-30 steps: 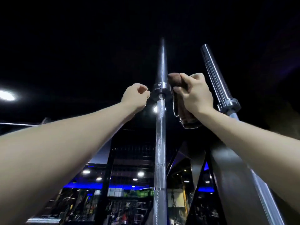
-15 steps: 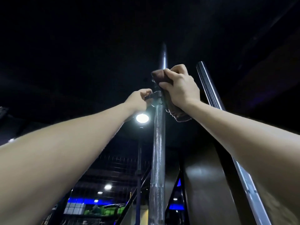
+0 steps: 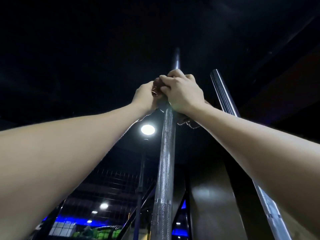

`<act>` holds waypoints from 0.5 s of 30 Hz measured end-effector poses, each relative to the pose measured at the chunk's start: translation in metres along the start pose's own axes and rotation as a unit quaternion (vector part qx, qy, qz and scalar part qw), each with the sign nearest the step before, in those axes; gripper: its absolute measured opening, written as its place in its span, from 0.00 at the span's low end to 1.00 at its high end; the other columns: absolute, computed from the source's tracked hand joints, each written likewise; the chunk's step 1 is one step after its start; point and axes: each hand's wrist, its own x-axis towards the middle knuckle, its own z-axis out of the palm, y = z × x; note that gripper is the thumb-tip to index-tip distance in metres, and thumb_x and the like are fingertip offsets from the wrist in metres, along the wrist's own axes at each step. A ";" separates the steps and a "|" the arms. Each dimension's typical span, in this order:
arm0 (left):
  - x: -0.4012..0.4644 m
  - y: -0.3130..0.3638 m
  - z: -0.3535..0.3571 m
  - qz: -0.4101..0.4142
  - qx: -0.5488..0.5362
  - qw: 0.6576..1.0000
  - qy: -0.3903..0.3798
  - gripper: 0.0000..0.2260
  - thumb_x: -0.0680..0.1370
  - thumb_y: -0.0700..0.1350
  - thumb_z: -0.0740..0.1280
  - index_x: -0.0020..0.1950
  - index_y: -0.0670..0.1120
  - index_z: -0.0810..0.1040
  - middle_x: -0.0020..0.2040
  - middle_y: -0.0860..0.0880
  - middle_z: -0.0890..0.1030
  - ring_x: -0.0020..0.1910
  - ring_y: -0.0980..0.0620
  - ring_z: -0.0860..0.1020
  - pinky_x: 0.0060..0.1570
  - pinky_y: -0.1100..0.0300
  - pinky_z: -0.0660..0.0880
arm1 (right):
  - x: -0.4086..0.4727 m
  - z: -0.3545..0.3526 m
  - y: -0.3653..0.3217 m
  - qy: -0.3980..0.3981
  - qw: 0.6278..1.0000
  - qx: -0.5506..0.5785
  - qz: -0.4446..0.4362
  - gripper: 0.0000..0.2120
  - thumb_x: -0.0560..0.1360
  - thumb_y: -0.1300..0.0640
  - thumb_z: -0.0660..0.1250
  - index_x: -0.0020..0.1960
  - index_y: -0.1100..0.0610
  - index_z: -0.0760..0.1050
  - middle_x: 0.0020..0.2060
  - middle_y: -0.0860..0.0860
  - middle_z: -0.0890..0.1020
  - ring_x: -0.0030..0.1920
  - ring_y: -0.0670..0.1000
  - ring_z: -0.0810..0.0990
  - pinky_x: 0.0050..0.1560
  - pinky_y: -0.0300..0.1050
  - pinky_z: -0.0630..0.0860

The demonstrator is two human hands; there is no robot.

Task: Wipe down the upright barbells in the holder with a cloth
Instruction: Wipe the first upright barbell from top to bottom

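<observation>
A silver knurled barbell stands upright in the middle of the view, its smooth sleeve rising above my hands. My right hand grips a dark brown cloth wrapped round the bar at its collar; the cloth's frayed end hangs below my wrist. My left hand holds the same spot from the left, fingers curled on the cloth and bar beside my right hand. A second barbell leans upright to the right, partly hidden by my right forearm. The holder is out of view.
A dark pillar stands behind the bars at the right. A bright ceiling lamp shines just left of the middle bar. Gym racks, grid panels and blue lights lie far below at the left.
My right hand carried the cloth left onto the middle bar's collar. My left hand closed in from the left and now grips there too. The camera tilted upward.
</observation>
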 end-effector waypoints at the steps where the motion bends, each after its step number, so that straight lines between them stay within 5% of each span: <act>1: 0.002 -0.001 0.000 0.009 0.008 1.000 -0.001 0.14 0.65 0.46 0.69 0.49 0.49 0.79 0.46 0.43 0.83 0.48 0.42 0.82 0.49 0.45 0.80 | 0.001 0.003 0.003 0.014 0.999 0.028 0.015 0.13 0.80 0.48 0.59 0.64 0.40 0.72 0.61 0.43 0.70 0.55 0.51 0.65 0.44 0.44 0.64; 4: 0.003 0.002 0.000 0.047 0.057 0.997 -0.019 0.03 0.69 0.42 0.72 0.40 0.47 0.79 0.42 0.44 0.82 0.47 0.42 0.82 0.48 0.45 0.79 | 0.002 0.003 0.009 0.061 0.984 0.141 0.092 0.14 0.77 0.52 0.63 0.59 0.40 0.77 0.57 0.44 0.74 0.55 0.51 0.73 0.46 0.39 0.65; 6: 0.006 0.003 0.000 0.069 0.091 0.993 -0.029 0.07 0.72 0.41 0.73 0.36 0.47 0.77 0.41 0.45 0.80 0.46 0.42 0.81 0.50 0.45 0.78 | 0.006 0.001 0.013 0.036 0.964 0.202 0.172 0.12 0.76 0.55 0.64 0.56 0.43 0.80 0.49 0.44 0.77 0.50 0.48 0.76 0.44 0.34 0.69; 10: 0.008 0.007 -0.003 0.083 0.124 0.988 -0.029 0.07 0.72 0.44 0.74 0.40 0.42 0.79 0.43 0.43 0.80 0.45 0.44 0.80 0.51 0.47 0.78 | 0.008 -0.001 0.029 0.025 0.883 0.347 0.315 0.07 0.72 0.63 0.68 0.38 0.53 0.81 0.46 0.52 0.83 0.49 0.54 0.82 0.55 0.49 0.79; 13: 0.010 0.005 -0.002 0.076 0.129 0.989 -0.018 0.07 0.72 0.42 0.74 0.47 0.42 0.80 0.47 0.44 0.82 0.49 0.44 0.81 0.52 0.49 0.78 | 0.001 0.002 0.020 0.045 0.948 0.235 0.208 0.13 0.75 0.59 0.64 0.55 0.45 0.81 0.50 0.43 0.77 0.49 0.46 0.76 0.50 0.39 0.71; 15: 0.011 0.004 -0.001 0.072 0.121 0.990 -0.014 0.08 0.72 0.40 0.73 0.50 0.42 0.80 0.47 0.44 0.82 0.50 0.43 0.81 0.51 0.48 0.78 | -0.002 0.000 0.007 0.054 0.984 0.140 0.095 0.15 0.76 0.56 0.63 0.58 0.40 0.79 0.54 0.46 0.73 0.52 0.51 0.74 0.49 0.40 0.65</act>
